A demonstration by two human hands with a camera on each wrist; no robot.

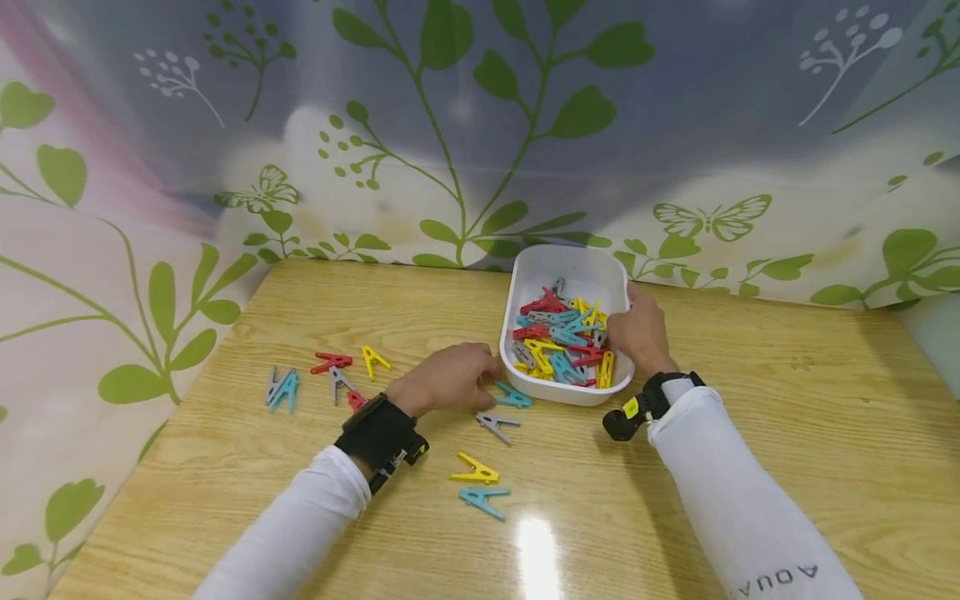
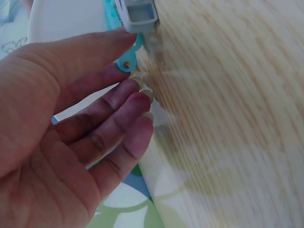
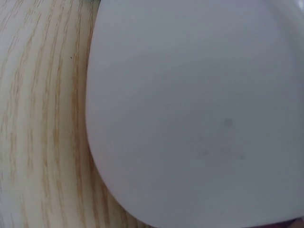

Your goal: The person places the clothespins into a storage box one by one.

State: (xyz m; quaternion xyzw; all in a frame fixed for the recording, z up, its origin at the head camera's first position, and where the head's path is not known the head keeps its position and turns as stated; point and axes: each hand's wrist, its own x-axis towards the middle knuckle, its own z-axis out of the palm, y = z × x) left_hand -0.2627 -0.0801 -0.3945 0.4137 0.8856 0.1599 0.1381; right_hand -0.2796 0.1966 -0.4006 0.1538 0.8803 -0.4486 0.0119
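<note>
Light wood-grain table (image 1: 847, 425) pushed up to a leaf-and-butterfly fabric backdrop (image 1: 712, 125), glare spot down at 6 o'clock. Head view: the right hand (image 1: 641, 329) grips the white plastic bin (image 1: 570, 395) at its 3 o'clock rim, with mixed clothespins (image 1: 570, 329) inside, and the left hand (image 1: 453, 377) is on a light-blue clothespin (image 1: 513, 397) just outside at 7. More loose ones lie toward 7 and 9. Left wrist view: thumb and forefinger pinch that blue one's end, other fingers loosely bent. So I'd call this the pick-up step; next move probably just wants a firm pinch and a clean lift. Right wrist view: only bin wall and wood grain really, can't judge the grip from there.
</note>
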